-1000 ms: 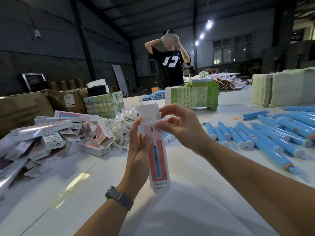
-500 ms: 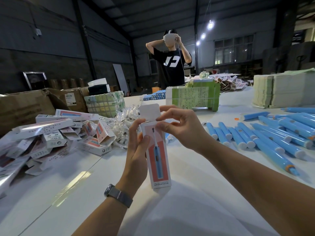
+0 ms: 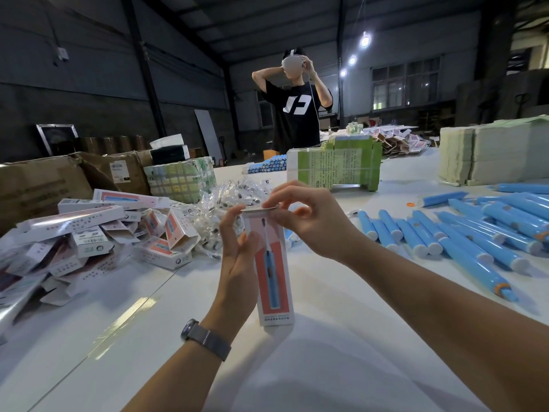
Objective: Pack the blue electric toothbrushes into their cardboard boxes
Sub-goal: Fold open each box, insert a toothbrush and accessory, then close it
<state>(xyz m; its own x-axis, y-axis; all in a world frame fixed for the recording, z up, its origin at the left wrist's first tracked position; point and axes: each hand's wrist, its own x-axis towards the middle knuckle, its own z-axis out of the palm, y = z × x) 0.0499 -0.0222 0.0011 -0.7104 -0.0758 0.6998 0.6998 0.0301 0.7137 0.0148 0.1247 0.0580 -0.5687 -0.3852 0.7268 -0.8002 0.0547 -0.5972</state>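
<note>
Our right hand's fingertips (image 3: 269, 207) pinch the top flap (image 3: 261, 207) of the toothbrush box (image 3: 271, 269), thumb beneath and forefinger on top, with the flap folded flat across the mouth of the box. The other fingers of the right hand (image 3: 309, 220) curl loosely, holding nothing. Our left hand (image 3: 237, 263) wraps the left side of the box, palm against its edge and fingertips reaching up to the top corner; a grey watch (image 3: 205, 339) sits on that wrist. We hold the box upright, its lower end at or just above the white table (image 3: 326, 352); we cannot tell whether it touches.

To our right, loose blue toothbrushes (image 3: 475, 233) lie side by side on the table. To our left is a heap of boxes (image 3: 89, 233), some open, with a pile of clear plastic packets (image 3: 225, 203) just behind our hands. Farther back stand a green carton (image 3: 335, 165) and brown cardboard cartons (image 3: 44, 185). Across the table a person in a black shirt (image 3: 294, 114) stands with both hands raised to a headset.
</note>
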